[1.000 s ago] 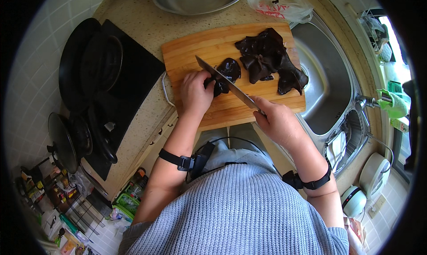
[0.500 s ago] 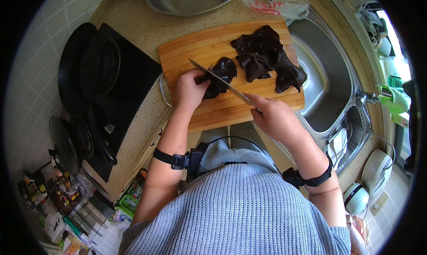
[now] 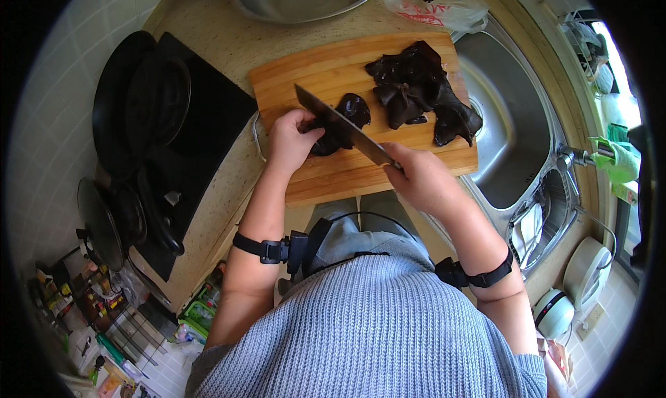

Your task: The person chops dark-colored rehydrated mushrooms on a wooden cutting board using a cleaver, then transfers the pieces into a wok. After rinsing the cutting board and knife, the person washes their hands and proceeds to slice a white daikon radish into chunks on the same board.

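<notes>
My right hand [image 3: 418, 178] is closed round the handle of a kitchen knife [image 3: 347, 129], its broad blade slanting up to the left. Beneath and beside the blade lies a dark, glossy piece of wood ear fungus [image 3: 354, 109], partly hidden by it. With fingers curled, my left hand [image 3: 291, 136] pinches the left end of that piece. Both hands are over a wooden cutting board [image 3: 312, 183]. A heap of more wood ear fungus [image 3: 409, 82] covers the board's right part, one flap hanging near its edge.
A steel sink [image 3: 510, 169] adjoins the board on the right. Behind stand a metal basin [image 3: 305, 13] and a clear plastic bag [image 3: 444, 6]. At left, a black pan [image 3: 125, 106] sits on a dark cooktop [image 3: 215, 113]; a glass lid [image 3: 100, 217] leans nearby.
The knife blade has tilted so more of its flat side shows. My left hand has shifted slightly left, still pinching the fungus. The whole view has moved a little.
</notes>
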`<state>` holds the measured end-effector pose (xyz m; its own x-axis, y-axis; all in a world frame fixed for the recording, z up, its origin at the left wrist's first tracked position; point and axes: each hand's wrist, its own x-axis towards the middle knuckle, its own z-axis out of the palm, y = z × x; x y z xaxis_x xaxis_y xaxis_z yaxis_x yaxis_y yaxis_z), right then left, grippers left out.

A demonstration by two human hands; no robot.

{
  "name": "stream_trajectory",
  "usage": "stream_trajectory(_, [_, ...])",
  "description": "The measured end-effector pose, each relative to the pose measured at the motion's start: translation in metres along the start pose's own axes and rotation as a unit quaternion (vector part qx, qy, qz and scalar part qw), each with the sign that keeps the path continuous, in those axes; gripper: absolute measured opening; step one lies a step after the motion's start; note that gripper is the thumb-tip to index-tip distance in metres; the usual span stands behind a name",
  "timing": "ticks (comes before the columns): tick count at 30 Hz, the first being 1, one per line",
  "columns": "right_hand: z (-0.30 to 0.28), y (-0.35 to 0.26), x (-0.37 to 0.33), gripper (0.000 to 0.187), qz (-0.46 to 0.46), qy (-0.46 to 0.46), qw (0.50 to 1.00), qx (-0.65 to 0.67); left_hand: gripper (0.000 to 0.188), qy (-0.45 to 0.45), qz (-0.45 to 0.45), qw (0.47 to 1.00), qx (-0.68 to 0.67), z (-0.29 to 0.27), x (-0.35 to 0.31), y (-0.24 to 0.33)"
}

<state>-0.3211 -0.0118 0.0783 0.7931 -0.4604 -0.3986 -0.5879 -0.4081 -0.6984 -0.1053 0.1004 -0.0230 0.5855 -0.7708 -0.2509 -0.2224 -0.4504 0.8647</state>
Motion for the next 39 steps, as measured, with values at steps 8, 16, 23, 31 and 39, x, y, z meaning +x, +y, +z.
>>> stream_trajectory(8, [-0.003, 0.015, -0.012, 0.025, 0.027, 0.003, 0.99, 0.137, 0.021, 0.009, -0.031, 0.98, -0.194, -0.02, 0.001, -0.015])
stream_trajectory(16, [-0.003, 0.017, -0.018, 0.025, 0.098, 0.051, 0.975, 0.195, 0.021, 0.125, 0.09, 0.947, -0.283, -0.075, 0.004, 0.027])
stream_trajectory(23, [-0.002, 0.022, -0.026, 0.025, 0.067, 0.034, 0.979, 0.19, 0.03, 0.495, 0.145, 0.846, 0.138, -0.254, 0.042, 0.06])
stream_trajectory(31, [-0.008, 0.03, -0.039, 0.031, 0.079, 0.099, 0.97, 0.209, 0.04, 0.195, 0.276, 0.902, 0.269, -0.085, 0.019, 0.048])
stream_trajectory(39, [-0.008, 0.043, -0.054, 0.032, 0.103, 0.102, 0.97, 0.197, 0.041, 0.047, 0.079, 0.969, 0.23, 0.026, 0.004, 0.038])
